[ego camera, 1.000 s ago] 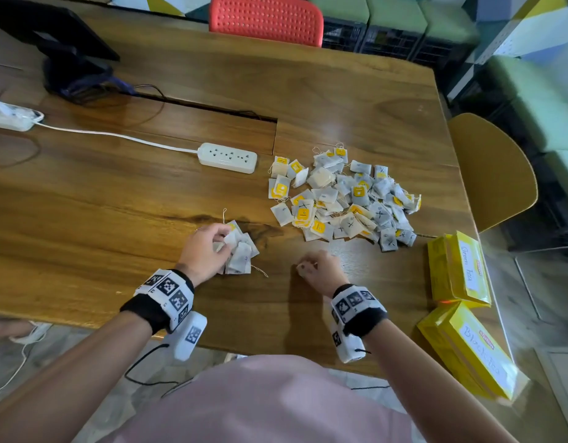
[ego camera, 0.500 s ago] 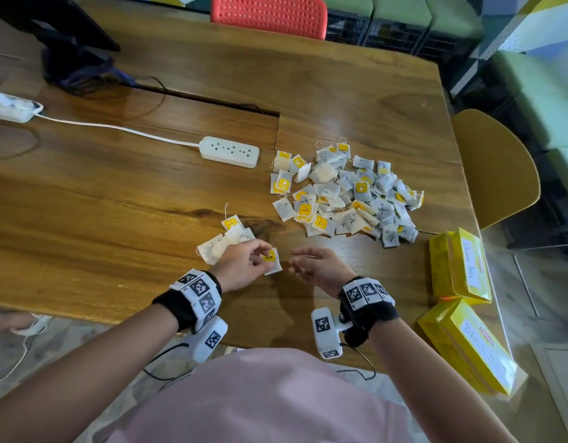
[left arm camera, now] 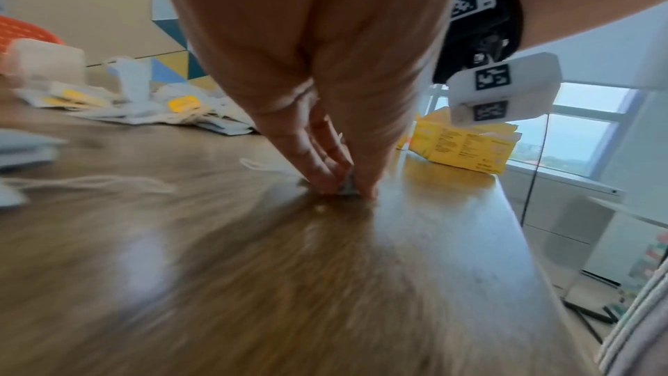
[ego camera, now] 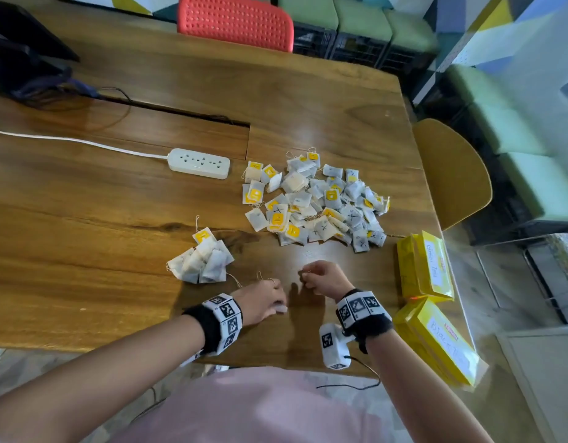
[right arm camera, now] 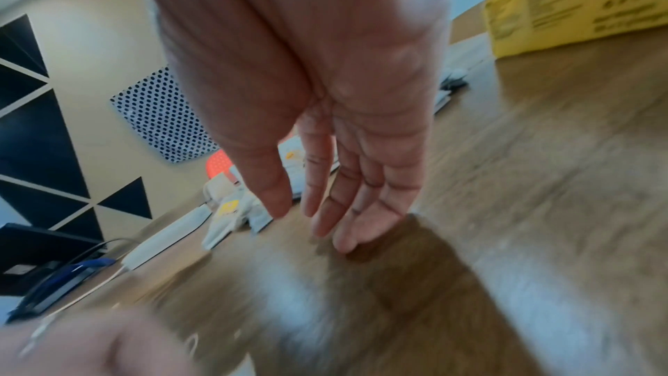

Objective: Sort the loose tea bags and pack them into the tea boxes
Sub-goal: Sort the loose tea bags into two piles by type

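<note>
The left hand (left arm camera: 325, 136) pinches one white paper tea bag (left arm camera: 347, 184) against the brown wooden table (ego camera: 84, 238) — fingertips curled on it. The right hand (right arm camera: 325, 170) hangs empty, its fingers relaxed. Best read the tag first, then add it to the small sorted pile (ego camera: 201, 262) — the yellow cardboard tea boxes (ego camera: 428, 266) wait at right.

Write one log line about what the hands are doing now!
left hand pinches tea bag on table | right hand empty | tea boxes unfilled
</note>
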